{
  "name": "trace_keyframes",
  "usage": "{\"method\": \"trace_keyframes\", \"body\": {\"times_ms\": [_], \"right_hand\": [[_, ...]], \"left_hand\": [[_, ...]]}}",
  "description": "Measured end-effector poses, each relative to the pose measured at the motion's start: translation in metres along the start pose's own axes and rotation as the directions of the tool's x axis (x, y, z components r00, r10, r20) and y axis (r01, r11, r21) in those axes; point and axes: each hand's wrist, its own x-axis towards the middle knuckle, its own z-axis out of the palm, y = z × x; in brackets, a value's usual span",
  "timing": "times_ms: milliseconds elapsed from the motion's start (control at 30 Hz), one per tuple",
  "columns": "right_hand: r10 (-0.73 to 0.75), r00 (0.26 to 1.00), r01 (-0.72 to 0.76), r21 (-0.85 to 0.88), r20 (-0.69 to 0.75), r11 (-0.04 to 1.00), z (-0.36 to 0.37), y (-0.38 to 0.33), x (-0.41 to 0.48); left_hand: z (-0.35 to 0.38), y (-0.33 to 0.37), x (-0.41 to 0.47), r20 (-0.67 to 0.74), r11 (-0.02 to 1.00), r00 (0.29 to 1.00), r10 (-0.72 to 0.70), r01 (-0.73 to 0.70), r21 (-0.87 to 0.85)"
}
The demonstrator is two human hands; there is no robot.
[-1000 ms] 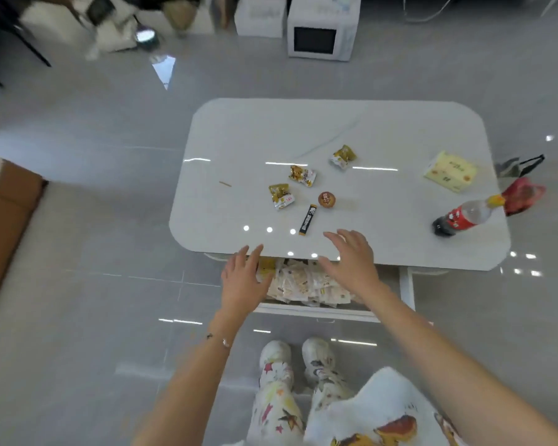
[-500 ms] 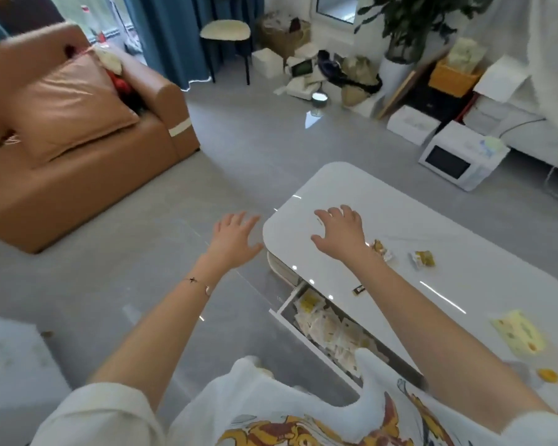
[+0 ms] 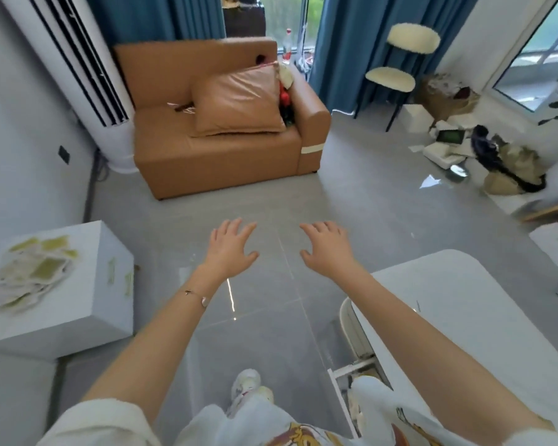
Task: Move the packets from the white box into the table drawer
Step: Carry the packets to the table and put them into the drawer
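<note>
Both my arms reach out ahead of me over the grey floor. My left hand hangs palm down, its fingers straight and spread apart, the thumb out to the side, and it holds nothing. My right hand is beside it at the same height, also palm down with the fingers fanned loosely, and it too is empty. The two hands are near each other but do not touch. A thin bracelet sits on my left wrist.

The packets lie in a loose heap on top of the box, which stands on the floor to my left, well apart from both hands. They look pale with yellow-green patches, but that edge of the view is blurred and I cannot count them.

The table is on my right, with its rounded white corner just beside my right forearm. Below its edge, near my knee, a white rim juts out that I take to be the open drawer. My clothing covers most of it, so I cannot see what is inside.

One shoe shows on the floor between my arms. Across the room stands a tan sofa with a cushion leaning on its seat.
</note>
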Motion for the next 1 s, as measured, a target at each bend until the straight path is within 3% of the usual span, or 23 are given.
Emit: {"method": "trace_keyframes", "body": {"times_ms": [300,600,867,1000], "right_hand": [[-0.209,0.977,0.208,0.018,0.036,0.978,0.01,-0.143,0.146],[-0.412,0.906,0.413,0.015,0.093,0.911,0.02,-0.247,0.253],[-0.597,0.788,0.604,0.001,0.15,0.797,0.025,-0.326,0.365],[-0.68,0.702,0.697,-0.009,0.213,0.717,0.027,-0.366,0.42]], "left_hand": [[-0.052,-0.174,0.023,-0.057,0.967,0.967,-0.25,0.252,0.033],[-0.059,-0.274,0.042,-0.034,0.892,0.892,-0.45,0.447,-0.07],[-0.064,-0.347,0.093,-0.039,0.769,0.775,-0.631,0.617,-0.169],[-0.068,-0.378,0.114,-0.046,0.666,0.678,-0.733,0.704,-0.247]]}}
